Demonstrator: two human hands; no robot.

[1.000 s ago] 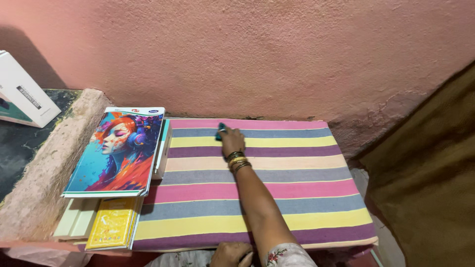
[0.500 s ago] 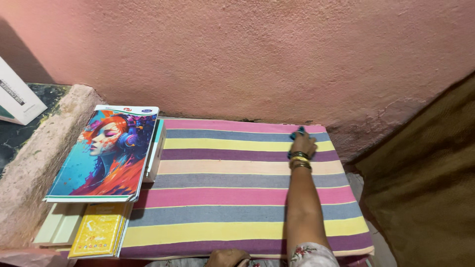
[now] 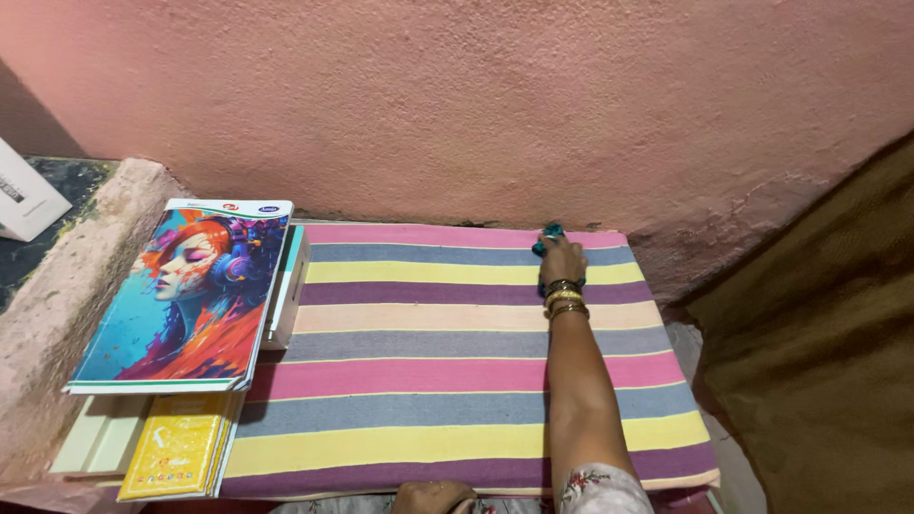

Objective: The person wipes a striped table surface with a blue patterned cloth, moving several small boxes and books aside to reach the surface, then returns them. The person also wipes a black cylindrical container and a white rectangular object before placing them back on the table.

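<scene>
Wiping looks partway: right hand (image 3: 562, 261) grips a teal cloth (image 3: 548, 234) at the striped cover's (image 3: 428, 381) one o'clock corner, left hand (image 3: 433, 497) seemingly curled at six o'clock.

Single head view, looking down, fairly near, facing striped cloth (image 3: 428, 381), pink wall (image 3: 476, 105)

right hand (image 3: 562, 260) grips teal cloth (image 3: 549, 234) | on striped cover (image 3: 428, 381) | by pink wall (image 3: 476, 105)

A home corner: rough pink plastered wall (image 3: 495, 105), striped cloth (image 3: 428, 362) on a low table, stacked books (image 3: 181, 295)
</scene>
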